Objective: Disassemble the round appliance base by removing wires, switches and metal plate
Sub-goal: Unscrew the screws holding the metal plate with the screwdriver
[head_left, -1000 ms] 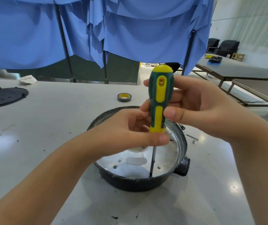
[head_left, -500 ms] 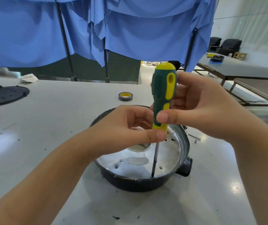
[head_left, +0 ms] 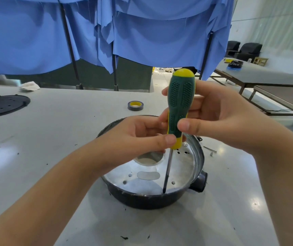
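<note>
While the round appliance base (head_left: 152,197) sits on the pale counter (head_left: 62,139) straight ahead, both hands hold a green-and-yellow screwdriver (head_left: 179,110) nearly upright over it. The right hand (head_left: 218,118) wraps the upper handle, thumb across the front and fingers (head_left: 167,91) curled round the far side. The left hand (head_left: 135,137) pinches the yellow collar at the handle's lower end between thumb and fingertips. The shaft runs down into the base, and its tip meets the shiny metal plate (head_left: 181,167) close to the near rim. A dark knob (head_left: 199,181) juts from the base's right side. Just beyond that side lie a small metal pin (head_left: 209,149) and a tiny screw-like piece (head_left: 211,154). A roll of tape (head_left: 135,105) rests farther back, and a black perforated disc (head_left: 2,105) lies at far left. Blue cloth (head_left: 142,32) hangs behind the counter.
</note>
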Tool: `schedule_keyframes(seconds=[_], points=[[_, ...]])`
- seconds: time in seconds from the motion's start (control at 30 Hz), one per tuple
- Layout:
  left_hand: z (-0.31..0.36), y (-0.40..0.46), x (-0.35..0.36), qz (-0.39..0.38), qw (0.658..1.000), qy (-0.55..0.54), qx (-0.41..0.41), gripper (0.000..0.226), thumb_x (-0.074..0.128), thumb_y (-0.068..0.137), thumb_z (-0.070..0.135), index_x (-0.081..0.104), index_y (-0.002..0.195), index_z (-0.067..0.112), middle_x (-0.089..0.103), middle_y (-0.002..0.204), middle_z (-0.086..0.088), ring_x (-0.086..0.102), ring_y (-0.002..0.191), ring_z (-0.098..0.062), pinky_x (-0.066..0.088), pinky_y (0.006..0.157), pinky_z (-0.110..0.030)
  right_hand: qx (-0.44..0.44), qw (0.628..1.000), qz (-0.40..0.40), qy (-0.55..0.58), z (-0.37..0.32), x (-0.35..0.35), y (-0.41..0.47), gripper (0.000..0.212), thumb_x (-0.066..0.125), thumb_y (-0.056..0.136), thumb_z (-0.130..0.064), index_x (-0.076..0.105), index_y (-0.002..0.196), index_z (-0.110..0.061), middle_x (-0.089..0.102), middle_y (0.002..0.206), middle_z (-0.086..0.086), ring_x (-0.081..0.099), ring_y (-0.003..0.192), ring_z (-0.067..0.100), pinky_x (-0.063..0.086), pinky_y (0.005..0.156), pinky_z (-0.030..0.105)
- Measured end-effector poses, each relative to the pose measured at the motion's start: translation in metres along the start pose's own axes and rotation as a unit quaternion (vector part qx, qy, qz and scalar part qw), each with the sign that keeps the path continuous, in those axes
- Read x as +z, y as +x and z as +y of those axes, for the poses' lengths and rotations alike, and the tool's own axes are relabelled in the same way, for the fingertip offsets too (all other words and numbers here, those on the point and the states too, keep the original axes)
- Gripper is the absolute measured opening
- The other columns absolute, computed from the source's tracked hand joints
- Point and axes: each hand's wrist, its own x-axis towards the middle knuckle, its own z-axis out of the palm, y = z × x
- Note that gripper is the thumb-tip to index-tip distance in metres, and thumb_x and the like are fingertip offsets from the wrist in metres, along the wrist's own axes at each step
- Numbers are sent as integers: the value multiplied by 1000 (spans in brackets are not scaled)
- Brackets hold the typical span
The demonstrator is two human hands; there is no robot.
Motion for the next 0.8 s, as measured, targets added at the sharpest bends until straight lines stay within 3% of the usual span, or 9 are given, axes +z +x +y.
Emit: schedule_keyframes(seconds=[0.1, 0.17, 0.3, 0.5, 0.6, 0.73, 0.8], points=[[0, -1, 2, -15, 1000, 12, 8, 25, 69, 82, 30, 72, 107, 30, 75, 105, 4, 70, 102, -16, 53, 94, -30, 6, 1000, 9, -11, 0, 1, 1, 48, 70, 76, -9, 55, 121, -12, 73, 100, -1, 69, 98, 16, 55, 76, 24], [0, -1, 2, -13, 1000, 16, 12, 26, 65, 83, 28, 72, 109, 28, 76, 104, 5, 71, 100, -13, 53, 93, -26, 2, 998, 27, -49, 0, 4, 3, 46, 76, 69, -18, 62, 113, -18, 71, 97, -4, 68, 98, 17, 55, 79, 26], [3, -2, 1, 4, 999, 40, 24, 29, 77, 74, 33, 74, 102, 25, 76, 100, 2, 71, 98, -15, 55, 92, -29, -21, 995, 71, -73, 1, 9, 5, 45, 83, 58, -26, 68, 99, -17, 71, 95, 9, 69, 90, 28, 58, 82, 32], [7, -2, 13, 118, 990, 73, 29, 42, 85, 52, 42, 71, 83, 18, 74, 80, 2, 73, 83, -18, 59, 85, -38, -15, 1000, 22, -17, -3, 7, 0, 45, 74, 72, -5, 60, 115, -3, 71, 100, 14, 72, 91, 21, 56, 77, 24], [10, -2, 26, 177, 979, 101, 31, 39, 87, 58, 38, 69, 86, 17, 74, 77, 3, 72, 77, -14, 59, 80, -38, 8, 999, 26, -25, -2, 5, 0, 46, 71, 74, -4, 59, 118, -6, 73, 99, 6, 71, 94, 16, 55, 76, 23], [12, -5, 36, 236, 962, 132, 35, 36, 79, 57, 46, 64, 77, 21, 71, 70, 11, 68, 70, -3, 55, 68, -20, 9, 994, 66, -90, -1, 10, 5, 45, 82, 64, -27, 65, 105, -22, 72, 89, -13, 69, 87, 9, 57, 77, 24], [13, -5, 36, 240, 961, 132, 31, 39, 77, 55, 48, 66, 80, 20, 72, 73, 12, 68, 71, -2, 55, 70, -20, 0, 991, 85, -100, -2, 11, 5, 41, 79, 62, -30, 67, 100, -23, 72, 84, -14, 70, 82, 10, 58, 76, 24]])
